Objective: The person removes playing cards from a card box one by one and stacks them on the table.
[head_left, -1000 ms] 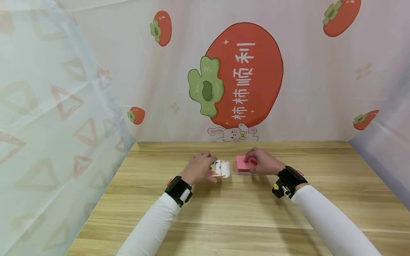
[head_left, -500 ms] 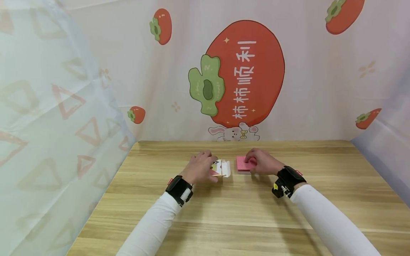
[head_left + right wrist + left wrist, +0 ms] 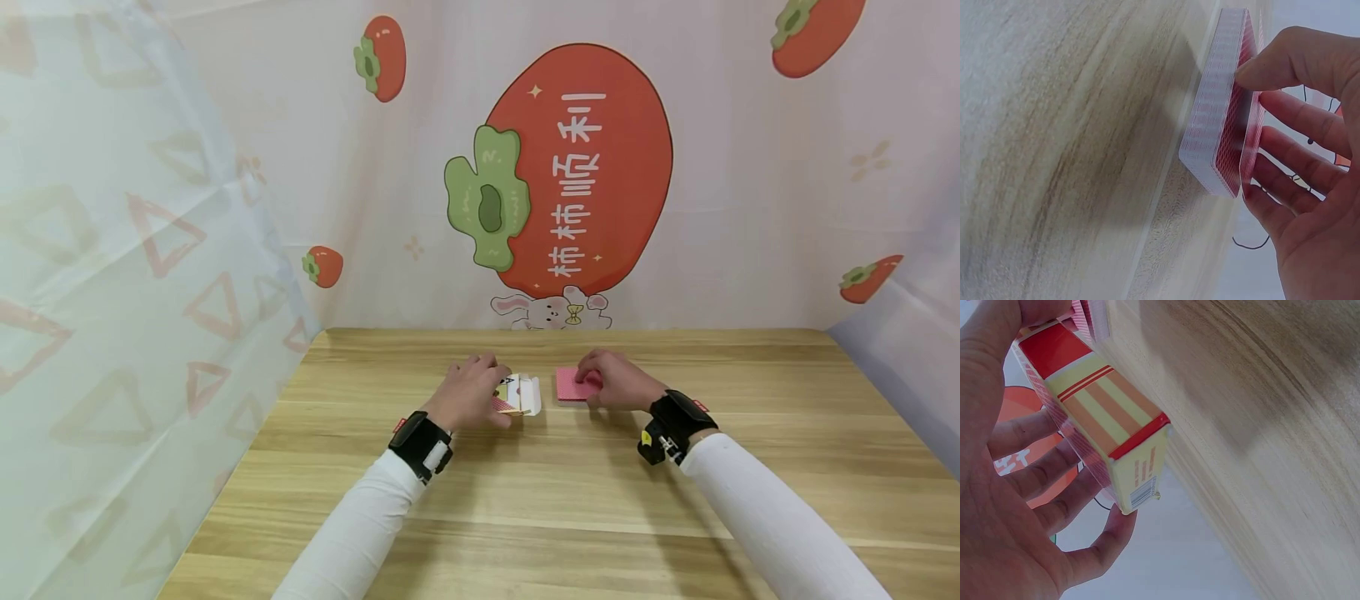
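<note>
My left hand (image 3: 467, 393) holds an opened playing-card box (image 3: 1107, 403), thumb on one side and fingers along the other. The box is red, yellow and orange, with a barcode on one end. Its white flap (image 3: 530, 395) points toward the deck in the head view. Just to the right, a deck of playing cards (image 3: 1213, 109) with red-patterned backs lies in a neat stack on the table. My right hand (image 3: 618, 382) pinches the top card (image 3: 1251, 140) of it between thumb and fingers. In the right wrist view this card stands slightly apart from the stack at one end.
The wooden table (image 3: 570, 508) spreads out around both hands. Behind it hangs a white cloth (image 3: 720, 208) printed with persimmons and a rabbit. Another patterned cloth (image 3: 112, 333) closes off the left side.
The head view has shifted slightly. Both hands keep their places, the left at the card box and the right over the deck.
</note>
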`<state>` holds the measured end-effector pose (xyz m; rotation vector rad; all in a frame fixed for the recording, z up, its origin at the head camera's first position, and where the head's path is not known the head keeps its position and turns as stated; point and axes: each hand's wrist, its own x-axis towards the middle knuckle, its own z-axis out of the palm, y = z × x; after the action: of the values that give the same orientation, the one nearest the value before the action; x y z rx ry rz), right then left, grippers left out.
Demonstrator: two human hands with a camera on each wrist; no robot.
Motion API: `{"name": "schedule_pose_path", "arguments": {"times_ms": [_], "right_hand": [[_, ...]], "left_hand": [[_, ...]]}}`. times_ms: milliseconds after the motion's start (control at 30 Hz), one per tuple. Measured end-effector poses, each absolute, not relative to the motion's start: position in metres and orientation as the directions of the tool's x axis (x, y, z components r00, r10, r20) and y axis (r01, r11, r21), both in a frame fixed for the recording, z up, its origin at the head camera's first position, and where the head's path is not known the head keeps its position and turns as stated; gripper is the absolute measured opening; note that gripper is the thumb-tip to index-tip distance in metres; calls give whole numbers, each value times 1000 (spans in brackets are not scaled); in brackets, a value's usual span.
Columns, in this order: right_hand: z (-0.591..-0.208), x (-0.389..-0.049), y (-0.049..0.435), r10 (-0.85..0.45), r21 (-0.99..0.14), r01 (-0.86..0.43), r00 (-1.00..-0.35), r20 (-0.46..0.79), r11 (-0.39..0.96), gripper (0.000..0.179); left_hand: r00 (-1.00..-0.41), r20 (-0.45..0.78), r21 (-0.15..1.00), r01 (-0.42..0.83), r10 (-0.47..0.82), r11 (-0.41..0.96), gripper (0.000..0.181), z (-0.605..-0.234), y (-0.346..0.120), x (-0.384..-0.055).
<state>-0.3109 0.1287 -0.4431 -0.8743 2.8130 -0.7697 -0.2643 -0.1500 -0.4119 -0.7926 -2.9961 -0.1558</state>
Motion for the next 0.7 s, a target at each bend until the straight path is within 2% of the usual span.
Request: {"name": "schedule_pose_path", "arguments": {"times_ms": [700], "right_hand": [[-443,-310,129,-565,-502,-512,-823,55,697,30]], "left_hand": [[-870,50,86,493,490,866,70,-412,-149,-265]]}}
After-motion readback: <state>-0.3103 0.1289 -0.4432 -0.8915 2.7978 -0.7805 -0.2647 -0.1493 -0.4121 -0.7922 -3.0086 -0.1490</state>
